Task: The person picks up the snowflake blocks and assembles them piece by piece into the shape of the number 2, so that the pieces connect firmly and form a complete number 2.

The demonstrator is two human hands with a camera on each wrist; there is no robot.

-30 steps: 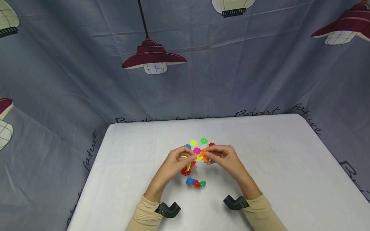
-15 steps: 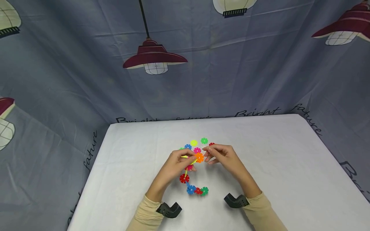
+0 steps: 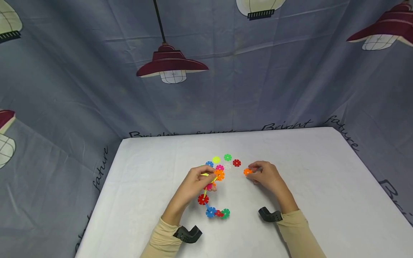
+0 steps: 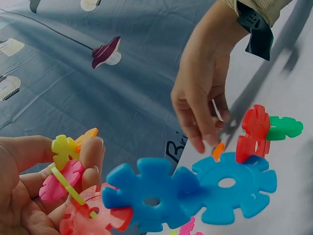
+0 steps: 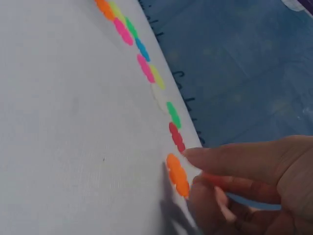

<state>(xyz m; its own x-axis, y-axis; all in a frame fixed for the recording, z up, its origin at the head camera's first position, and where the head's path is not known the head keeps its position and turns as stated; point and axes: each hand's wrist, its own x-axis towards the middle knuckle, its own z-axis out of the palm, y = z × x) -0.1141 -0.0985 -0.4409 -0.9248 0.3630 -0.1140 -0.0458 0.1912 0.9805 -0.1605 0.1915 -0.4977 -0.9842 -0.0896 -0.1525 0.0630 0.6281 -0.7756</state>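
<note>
My left hand (image 3: 196, 179) pinches a chain of notched, flower-shaped interlocking discs (image 3: 210, 212) near its upper end. An orange disc (image 3: 219, 175) tops the chain at the fingertips. Below the hand, red, blue and green discs hang and curve right. The left wrist view shows two blue discs (image 4: 234, 188) large in front, while fingers partly cover the yellow and pink ones. My right hand (image 3: 266, 175) is over the table with thumb and index finger parted at the edge of a loose orange disc (image 5: 177, 175), which lies flat.
Several loose discs lie on the white table beyond my hands, among them a red disc (image 3: 237, 163), a green disc (image 3: 227, 157), a yellow disc (image 3: 216, 159) and a white disc (image 3: 227, 166). A grey printed curtain (image 3: 206, 100) hangs behind the table.
My right hand has let go of the chain's orange disc and moved right to the loose orange one. The left hand stays nearly in place; the chain's lower end has swung lower.
</note>
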